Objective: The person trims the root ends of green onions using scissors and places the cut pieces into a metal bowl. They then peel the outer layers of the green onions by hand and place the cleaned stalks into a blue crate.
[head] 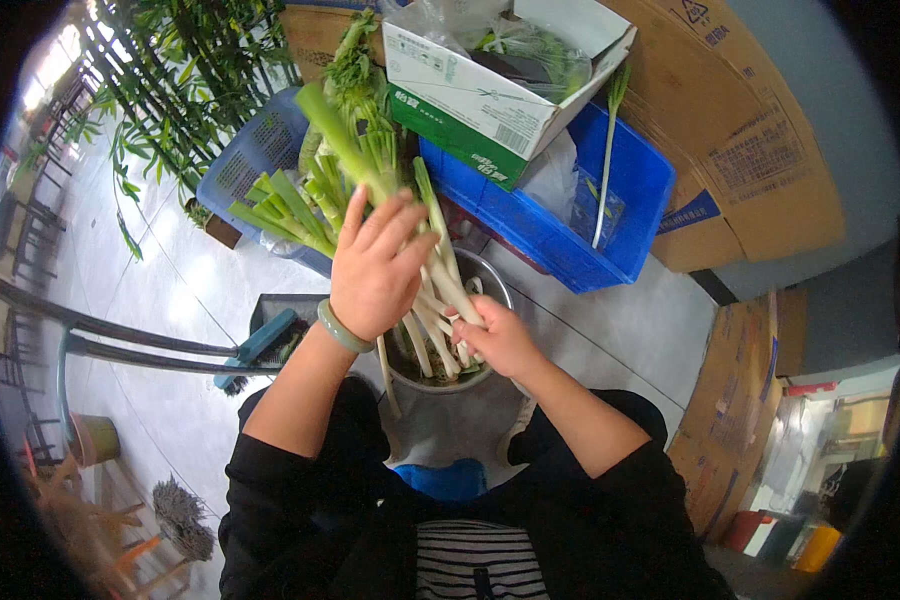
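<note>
A scallion stalk, thick and pale at its lower end, runs up from my right hand, whose fingers are closed around it. Across the green part of the stalks lies my left hand, a pale green bangle at its wrist; it is slightly blurred, and whether it grips a stalk I cannot tell. More scallions rest with their white ends over a round metal basin between my knees. Their cut green tops spread toward the blue-grey plastic basket.
Beyond the basin stand a blue plastic crate and a white-and-green cardboard box holding bagged greens. Flattened cardboard leans behind. A broom with a dustpan lies at left, near potted bamboo-like plants.
</note>
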`<state>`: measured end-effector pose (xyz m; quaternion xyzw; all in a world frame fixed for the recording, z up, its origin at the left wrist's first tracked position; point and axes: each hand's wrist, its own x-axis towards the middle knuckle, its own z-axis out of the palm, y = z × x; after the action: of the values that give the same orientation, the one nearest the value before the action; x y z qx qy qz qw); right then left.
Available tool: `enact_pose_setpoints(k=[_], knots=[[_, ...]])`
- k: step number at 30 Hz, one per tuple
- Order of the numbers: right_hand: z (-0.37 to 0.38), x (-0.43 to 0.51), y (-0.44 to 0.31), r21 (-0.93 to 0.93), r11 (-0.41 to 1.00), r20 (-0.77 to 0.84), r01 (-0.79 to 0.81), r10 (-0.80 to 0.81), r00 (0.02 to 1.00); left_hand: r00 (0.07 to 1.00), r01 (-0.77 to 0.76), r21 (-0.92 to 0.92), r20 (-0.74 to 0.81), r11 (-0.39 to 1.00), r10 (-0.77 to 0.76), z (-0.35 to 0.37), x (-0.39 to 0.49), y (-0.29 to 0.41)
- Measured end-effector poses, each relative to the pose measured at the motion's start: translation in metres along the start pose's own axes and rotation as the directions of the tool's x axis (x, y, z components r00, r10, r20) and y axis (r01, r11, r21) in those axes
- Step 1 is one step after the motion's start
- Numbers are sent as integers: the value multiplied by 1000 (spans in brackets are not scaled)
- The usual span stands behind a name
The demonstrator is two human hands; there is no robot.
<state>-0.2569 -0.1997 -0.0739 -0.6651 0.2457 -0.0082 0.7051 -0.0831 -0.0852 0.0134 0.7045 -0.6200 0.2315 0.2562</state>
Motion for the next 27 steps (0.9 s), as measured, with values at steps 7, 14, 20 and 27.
enact_pose_setpoints(k=[7, 14, 20, 27], knots=[[7, -7, -15, 181, 982, -105, 51, -33, 994, 728, 514, -702, 52, 494, -683, 5, -1, -2], [11, -8, -13, 407, 898, 251, -167, 66, 966, 717, 432, -880, 469, -198, -516, 8, 3, -3], [19, -6, -3, 383, 918, 196, -102, 27, 980, 672, 334, -927, 363, -173, -645, -3, 9, -6], [25, -6, 0, 363, 927, 128, -97, 54, 990, 654, 331, -929, 352, -165, -670, -11, 7, -12]])
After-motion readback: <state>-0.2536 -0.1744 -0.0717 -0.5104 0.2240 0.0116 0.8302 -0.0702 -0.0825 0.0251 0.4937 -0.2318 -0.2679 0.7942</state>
